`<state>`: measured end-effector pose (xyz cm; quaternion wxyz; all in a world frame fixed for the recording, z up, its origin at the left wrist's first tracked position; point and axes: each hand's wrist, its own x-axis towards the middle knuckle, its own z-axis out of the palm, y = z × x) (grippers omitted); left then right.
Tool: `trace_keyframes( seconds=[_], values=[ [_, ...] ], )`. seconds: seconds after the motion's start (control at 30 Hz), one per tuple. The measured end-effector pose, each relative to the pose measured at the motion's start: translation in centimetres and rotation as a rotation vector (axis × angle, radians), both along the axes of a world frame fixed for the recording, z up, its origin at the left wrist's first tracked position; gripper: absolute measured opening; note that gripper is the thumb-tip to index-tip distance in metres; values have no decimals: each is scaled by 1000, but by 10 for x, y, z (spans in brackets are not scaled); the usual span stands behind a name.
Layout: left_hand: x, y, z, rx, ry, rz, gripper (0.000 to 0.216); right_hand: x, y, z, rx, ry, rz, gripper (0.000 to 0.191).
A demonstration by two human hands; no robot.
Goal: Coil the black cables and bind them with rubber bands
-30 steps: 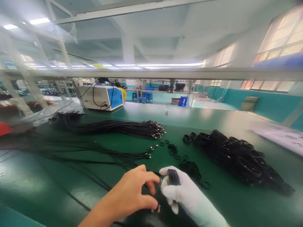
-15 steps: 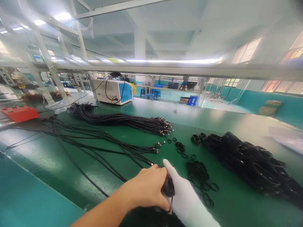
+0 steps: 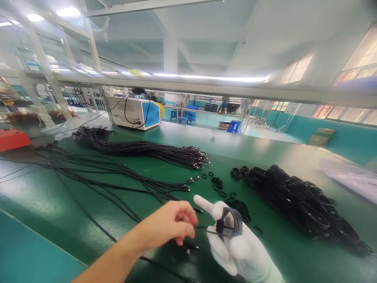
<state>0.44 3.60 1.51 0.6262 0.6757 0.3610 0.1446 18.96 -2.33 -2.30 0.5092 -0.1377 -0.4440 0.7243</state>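
Currently, the work in hand appears to be mid-cycle: one coiled cable (image 3: pixel 232 223) sits wound on the gloved right hand (image 3: pixel 237 247), looped over its curled fingers, with the index finger held out straight above the coil. A dark band (image 3: pixel 219 228) crosses the coil on the side facing the left hand (image 3: pixel 167 226). The left fingers are pressed together, thumb against forefinger, and appear to pinch the thin cable tail (image 3: pixel 206 228) that runs across to the coil. One connector end (image 3: pixel 188 248) hangs just below the left fingers. By judgement, winding is done and securing the tail is left. Counted stock: one coil in hand; one pile of finished coils (image 3: pixel 297 200) beyond and to the right of the right fingers, too dense to count; at least eight loose rings (image 3: pixel 218 185) just beyond the fingertips, plus a clump that cannot be counted; one bundle of straight cables (image 3: pixel 147 148) well beyond the left fingers; a scatter of loose cables (image 3: pixel 118 177) between that bundle and the left fingers, number unclear. All of it lies on the green table (image 3: pixel 59 220). Much cable is not yet coiled.
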Motion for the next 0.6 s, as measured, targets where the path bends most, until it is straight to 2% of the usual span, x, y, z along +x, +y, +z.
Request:
trace_keyframes(
  seconds=[0.07, 0.13, 0.4, 0.47, 0.53, 0.6],
  values=[
    [1, -2, 8, -69, -188, 114, 15, -2, 2, -3, 9, 18, 18, 48],
    [8, -4, 13, -94, -282, 171, 17, -6, 3, -4, 12, 11, 11, 47],
    [38, -3, 5, -82, -366, 291, 21, -5, 4, -9, 22, -24, -40, 52],
    [36, -4, 8, 26, -351, 312, 15, -3, 5, -9, 5, -9, -61, 56],
    [31, -7, 16, 243, -270, 339, 11, -2, 6, -10, -28, 10, -62, 61],
    [26, -10, 27, 483, -140, 298, 24, -2, 7, -13, -62, 30, -22, 64]
  ],
)
